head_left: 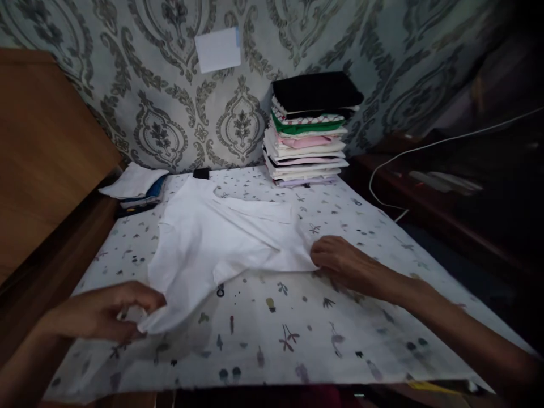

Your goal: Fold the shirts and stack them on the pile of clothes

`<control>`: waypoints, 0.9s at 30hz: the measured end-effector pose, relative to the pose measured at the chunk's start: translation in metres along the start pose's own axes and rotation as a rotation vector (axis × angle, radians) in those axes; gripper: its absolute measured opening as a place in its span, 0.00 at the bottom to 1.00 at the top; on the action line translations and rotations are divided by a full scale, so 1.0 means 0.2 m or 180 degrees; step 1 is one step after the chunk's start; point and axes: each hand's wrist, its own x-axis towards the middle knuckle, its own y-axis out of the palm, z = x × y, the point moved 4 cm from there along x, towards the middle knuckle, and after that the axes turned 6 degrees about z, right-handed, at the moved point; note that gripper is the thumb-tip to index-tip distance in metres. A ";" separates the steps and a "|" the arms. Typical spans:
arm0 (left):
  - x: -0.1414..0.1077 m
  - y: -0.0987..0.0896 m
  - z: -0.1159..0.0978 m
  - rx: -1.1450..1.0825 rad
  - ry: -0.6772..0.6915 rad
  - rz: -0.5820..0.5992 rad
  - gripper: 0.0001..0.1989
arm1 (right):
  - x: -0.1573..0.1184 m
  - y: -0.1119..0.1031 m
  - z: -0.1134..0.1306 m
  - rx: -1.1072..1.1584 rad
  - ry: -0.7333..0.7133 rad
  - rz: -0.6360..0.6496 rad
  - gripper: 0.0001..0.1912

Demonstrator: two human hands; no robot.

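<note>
A white garment [191,238], perhaps a small shirt, lies partly spread on the patterned sheet, with creases running across it. At its lower left corner is my left hand [113,311], the cloth's edge between thumb and fingers. My right hand [334,258] has its fingers closed on the garment's right end, and the fingertips are partly hidden. The cloth between the hands sags in loose folds, and its upper left part lies flat near the back.
A tall stack of folded clothes [308,130] stands at the back right against the wall. A smaller folded pile [142,190] sits back left, beside a wooden panel [51,153]. A small black item [201,173] lies near the wall. A white cable [382,164] hangs at right.
</note>
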 end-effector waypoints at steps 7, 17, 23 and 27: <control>0.15 0.26 -0.13 -0.0766 0.0228 0.1810 0.16 | -0.05 0.06 -0.08 0.0055 0.0300 -0.0430 0.14; 1.24 0.14 -0.50 0.2188 0.0674 -0.0591 0.14 | 0.25 0.03 -0.24 0.0364 0.2022 -0.0810 0.27; 1.66 0.18 -0.63 0.2568 0.0505 -0.0780 0.12 | 0.15 0.05 -0.20 0.0643 0.2018 -0.0580 0.35; 1.76 -0.05 -0.69 0.2115 0.0420 -0.1196 0.09 | 0.05 0.05 -0.17 0.0981 0.2179 -0.0437 0.40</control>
